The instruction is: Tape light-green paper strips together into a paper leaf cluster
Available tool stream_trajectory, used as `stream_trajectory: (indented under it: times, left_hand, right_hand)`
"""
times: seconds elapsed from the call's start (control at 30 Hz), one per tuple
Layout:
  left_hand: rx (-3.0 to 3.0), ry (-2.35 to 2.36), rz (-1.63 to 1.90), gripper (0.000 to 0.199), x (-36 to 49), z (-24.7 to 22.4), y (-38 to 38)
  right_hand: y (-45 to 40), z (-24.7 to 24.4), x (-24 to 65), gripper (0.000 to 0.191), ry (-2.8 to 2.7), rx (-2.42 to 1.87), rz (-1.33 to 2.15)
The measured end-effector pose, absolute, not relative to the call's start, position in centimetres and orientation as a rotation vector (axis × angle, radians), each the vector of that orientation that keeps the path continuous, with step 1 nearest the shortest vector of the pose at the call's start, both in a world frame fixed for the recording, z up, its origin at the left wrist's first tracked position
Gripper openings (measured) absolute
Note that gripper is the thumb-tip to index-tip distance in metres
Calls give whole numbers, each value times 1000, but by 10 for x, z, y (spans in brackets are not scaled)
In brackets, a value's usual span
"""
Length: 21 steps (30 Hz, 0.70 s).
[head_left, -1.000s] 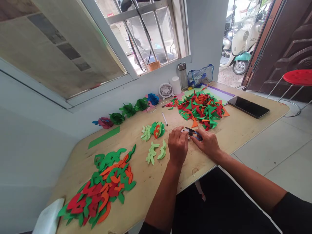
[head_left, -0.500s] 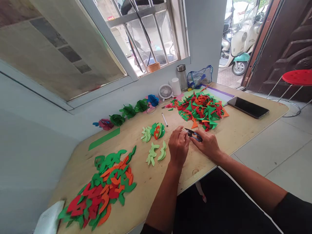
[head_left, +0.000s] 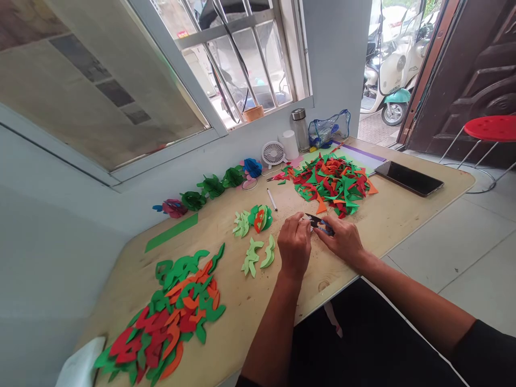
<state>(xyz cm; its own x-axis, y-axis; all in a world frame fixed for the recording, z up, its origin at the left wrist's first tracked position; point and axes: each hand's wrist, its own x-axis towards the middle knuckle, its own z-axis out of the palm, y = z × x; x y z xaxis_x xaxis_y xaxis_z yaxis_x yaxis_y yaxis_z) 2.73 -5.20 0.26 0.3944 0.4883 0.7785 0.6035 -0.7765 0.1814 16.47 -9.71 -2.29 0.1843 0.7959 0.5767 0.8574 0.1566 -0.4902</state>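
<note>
My right hand (head_left: 342, 239) is closed around small dark snips (head_left: 313, 219) with a bluish handle. Their pointed blades reach toward my left hand (head_left: 295, 239), whose fingers are pinched on a small pale piece of paper, mostly hidden behind the fingers. To the left of that hand lie pale green cut paper shapes (head_left: 252, 255). Above these are a light green stack (head_left: 241, 223) and a small green and orange paper bundle (head_left: 260, 218). Just beyond both hands rises a heap of red, green and orange paper scraps (head_left: 332, 183).
At the table's left spreads a large pile of cut paper shapes (head_left: 161, 322). A green strip (head_left: 171, 233), folded paper flowers (head_left: 212, 186), a pen (head_left: 272, 199), a small fan (head_left: 273, 154) and a bottle (head_left: 300, 129) lie along the back. A phone (head_left: 409, 178) rests at the right.
Very little differs. Both hands keep almost the same place and grip, with only slight finger movement around the snips, while the whole view has shifted a little.
</note>
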Motion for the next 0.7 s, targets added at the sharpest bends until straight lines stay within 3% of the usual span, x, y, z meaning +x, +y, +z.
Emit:
stream_trajectory:
  times: [0.4, 0.7]
  left_hand:
    - [-2559, -1088, -1400, 12, 30, 6, -55]
    - [-2698, -1502, -1920, 16, 26, 4, -53]
  right_hand:
    - [-97, -25, 164, 26, -1591, -1620, -111]
    - [-99, -15, 165, 30, -1521, -1635, 86]
